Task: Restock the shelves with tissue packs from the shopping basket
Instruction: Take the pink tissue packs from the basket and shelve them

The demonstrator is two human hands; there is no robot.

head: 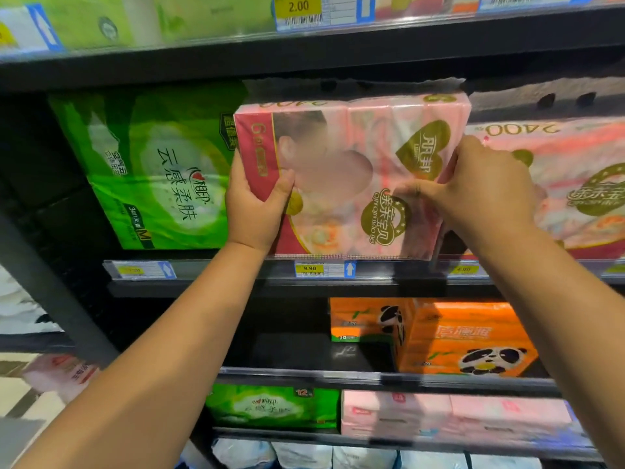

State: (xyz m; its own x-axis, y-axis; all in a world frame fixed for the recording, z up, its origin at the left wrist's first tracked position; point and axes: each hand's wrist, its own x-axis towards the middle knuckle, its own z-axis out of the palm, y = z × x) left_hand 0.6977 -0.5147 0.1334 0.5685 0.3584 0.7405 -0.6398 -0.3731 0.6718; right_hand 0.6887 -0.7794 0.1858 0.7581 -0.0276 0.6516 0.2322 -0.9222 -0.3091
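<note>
Hands on a pink tissue pack (351, 157) at a store shelf, seen from the person's head. The pack is upright at the middle shelf (236, 270), its bottom edge level with the shelf's front rail; whether its weight rests on the shelf cannot be told. It sits between a large green pack (152, 170) on its left and a second pink pack (568, 184) on its right. The left hand (253, 211) grips the pack's lower left edge, thumb pressed on the front, fingers wrapped round behind. The right hand (483, 187) grips the right edge, thumb stretched across the front, fingers curled round the side, close against the second pink pack. Both bare forearms reach up from the bottom of the view. A yellow price tag (309, 268) reading 9.90 sits on the rail just below the held pack. On the shelf beneath stand orange panda packs (463, 336). Lower still lie a small green pack (270, 406) and pale pink packs (439, 414) side by side.
</note>
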